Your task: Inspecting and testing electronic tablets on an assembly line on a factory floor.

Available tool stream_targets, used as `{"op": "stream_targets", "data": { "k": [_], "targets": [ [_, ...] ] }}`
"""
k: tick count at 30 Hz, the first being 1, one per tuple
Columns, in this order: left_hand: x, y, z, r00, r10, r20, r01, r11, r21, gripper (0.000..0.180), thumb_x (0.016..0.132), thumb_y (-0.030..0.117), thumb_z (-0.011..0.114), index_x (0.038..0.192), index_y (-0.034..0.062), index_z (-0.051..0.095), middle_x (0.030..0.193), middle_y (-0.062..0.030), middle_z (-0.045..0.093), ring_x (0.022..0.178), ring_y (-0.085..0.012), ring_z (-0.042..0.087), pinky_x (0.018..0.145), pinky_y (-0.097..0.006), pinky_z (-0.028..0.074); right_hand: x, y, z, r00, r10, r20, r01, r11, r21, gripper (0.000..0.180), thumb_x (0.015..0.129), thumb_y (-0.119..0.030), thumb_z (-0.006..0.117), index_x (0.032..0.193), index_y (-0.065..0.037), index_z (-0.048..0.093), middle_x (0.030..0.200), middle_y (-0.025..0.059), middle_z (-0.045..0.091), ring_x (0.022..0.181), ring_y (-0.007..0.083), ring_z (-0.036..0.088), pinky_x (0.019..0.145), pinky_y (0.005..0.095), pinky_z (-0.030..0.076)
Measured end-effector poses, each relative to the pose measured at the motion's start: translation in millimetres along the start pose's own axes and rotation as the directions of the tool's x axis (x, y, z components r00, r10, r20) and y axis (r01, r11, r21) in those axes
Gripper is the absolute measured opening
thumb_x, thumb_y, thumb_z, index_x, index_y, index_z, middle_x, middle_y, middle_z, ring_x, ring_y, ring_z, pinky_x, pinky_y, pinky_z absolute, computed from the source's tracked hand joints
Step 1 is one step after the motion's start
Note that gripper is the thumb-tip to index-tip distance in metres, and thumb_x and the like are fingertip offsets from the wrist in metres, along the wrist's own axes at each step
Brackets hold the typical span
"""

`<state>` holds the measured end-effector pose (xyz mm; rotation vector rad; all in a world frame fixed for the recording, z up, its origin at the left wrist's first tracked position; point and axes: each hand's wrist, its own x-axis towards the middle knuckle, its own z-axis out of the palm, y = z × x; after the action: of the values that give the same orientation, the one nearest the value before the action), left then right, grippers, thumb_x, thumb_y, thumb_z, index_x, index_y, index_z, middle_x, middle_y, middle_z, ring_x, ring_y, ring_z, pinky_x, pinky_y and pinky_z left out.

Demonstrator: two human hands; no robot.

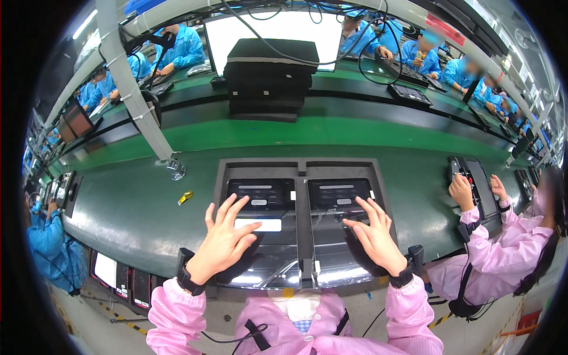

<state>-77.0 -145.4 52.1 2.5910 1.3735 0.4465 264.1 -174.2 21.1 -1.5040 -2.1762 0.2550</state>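
Note:
Two dark tablets lie side by side in a grey foam tray before me. Over the left tablet is my left hand, its fingers spread and nothing in it. My right hand has its fingers apart over the right tablet, also holding nothing. Both screens are lit, with small grey boxes in their upper parts. The left one also shows a wide white bar near my left thumb. Whether any fingertip touches the glass, I cannot tell.
A small yellow object and a clear piece lie on the green bench to the left. Black foam trays are stacked beyond, before a bright screen. At right a co-worker in pink handles a device. A metal post rises at left.

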Motion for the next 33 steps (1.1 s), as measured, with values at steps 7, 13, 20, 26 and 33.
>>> {"op": "stream_targets", "data": {
  "k": [7,13,20,26,33],
  "targets": [
    [11,2,11,0.996,0.081,0.025,-0.081,0.997,-0.004,0.031,0.091,0.032,0.044,0.111,0.0206,0.064,0.143,-0.0144,0.028,0.135,-0.0342,0.017,0.106,-0.056,0.002,-17,5,-13,0.982,0.163,-0.1,-0.157,0.985,0.066,0.027,0.092,-0.017,0.044,0.108,-0.013,0.066,0.142,0.0114,0.031,0.134,0.0309,0.019,0.105,0.045,0.015],
    [18,7,20,0.992,0.096,0.078,-0.095,0.995,-0.016,0.03,0.09,0.031,0.046,0.112,0.0218,0.064,0.143,-0.0139,0.029,0.135,-0.0341,0.017,0.106,-0.056,0.002,-28,16,-16,0.966,0.223,-0.133,-0.216,0.974,0.064,0.028,0.093,-0.019,0.043,0.108,-0.013,0.066,0.142,0.0109,0.03,0.134,0.0312,0.019,0.106,0.0449,0.015],
    [13,16,4,0.997,0.074,0.024,-0.073,0.997,-0.033,0.034,0.091,0.034,0.041,0.113,0.0201,0.064,0.143,-0.0145,0.029,0.135,-0.0344,0.017,0.106,-0.056,0.002,-33,16,-14,0.97,0.212,-0.121,-0.204,0.976,0.08,0.028,0.094,-0.02,0.043,0.108,-0.013,0.065,0.142,0.011,0.031,0.134,0.0306,0.019,0.105,0.0449,0.014],
    [-4,33,-4,0.997,0.044,0.058,-0.042,0.998,-0.036,0.04,0.092,0.038,0.036,0.12,0.0208,0.059,0.143,-0.0182,0.026,0.134,-0.0348,0.018,0.105,-0.056,0.002,-39,22,-8,0.955,0.229,-0.188,-0.214,0.972,0.098,0.031,0.095,-0.022,0.039,0.109,-0.012,0.065,0.14,0.0112,0.033,0.132,0.0301,0.022,0.105,0.0434,0.016],
    [-39,94,11,0.964,0.245,0.107,-0.234,0.967,-0.1,0.057,0.086,0.043,0.05,0.134,0.0124,0.043,0.142,-0.0162,0.033,0.132,-0.0297,0.031,0.106,-0.049,0.011,-110,24,13,0.581,0.584,-0.566,-0.328,0.805,0.494,0.018,0.092,-0.012,0.04,0.08,0.0,0.045,0.079,0.0077,0.046,0.075,0.0174,0.045,0.072,0.0292,0.039]
  ]
}}
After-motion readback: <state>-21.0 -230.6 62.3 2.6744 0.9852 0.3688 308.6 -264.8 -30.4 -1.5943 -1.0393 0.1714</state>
